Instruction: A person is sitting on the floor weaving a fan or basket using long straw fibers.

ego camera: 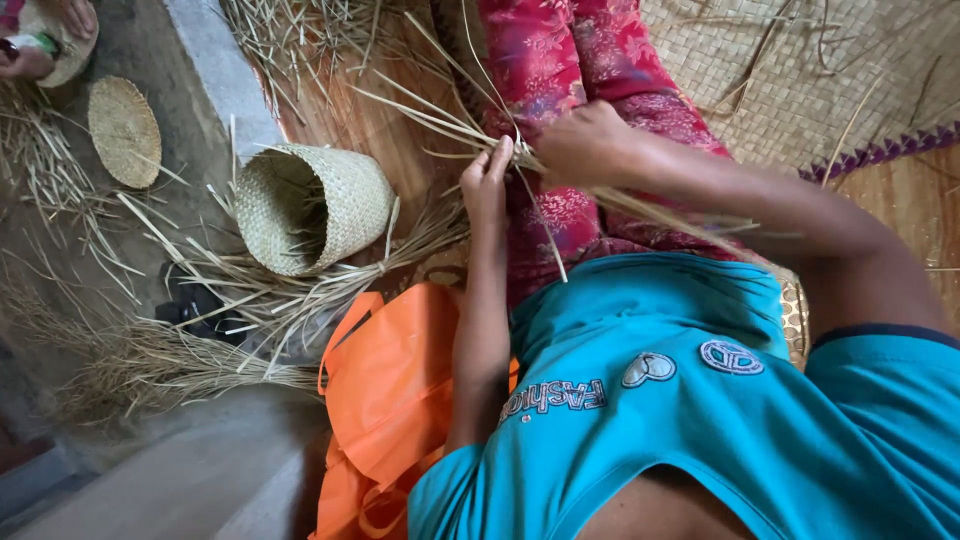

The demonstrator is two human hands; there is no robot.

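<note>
Fingers: those of the left hand (487,180) stand straight and pressed together against a bundle of pale, flat dried reed strips (470,130); the fingers of the right hand (585,145) are curled shut around the same bundle, just beside the left.
Strips: thin, stiff and straw-coloured, they fan out from the two hands toward the upper left of the frame and trail across the lap toward the right.
Lap: red trousers of floral-patterned cloth (570,60) lie under the hands, at upper centre.
Floor: brown wooden boards (340,115) at upper centre, with a grey concrete step (220,70) at their left edge and a lower, darker concrete floor (140,40) beyond it.
Mat: a tan woven reed mat with a purple zigzag border (800,90) covers the upper right.
Basket: a round, finely woven straw basket (320,205) lies on its side at left of centre, its mouth turned toward the lower left, well apart from the hands.
Lid: a flat oval woven disc (124,131) rests on the lower floor at upper left.
Loose straw: tangled heaps of dried fibre (150,365) spread over the left side.
Bag: a smooth orange fabric bag with handles (385,400) sits at lower centre, beside the left forearm.
Shirt: a teal knit top (700,420) fills the lower right.
</note>
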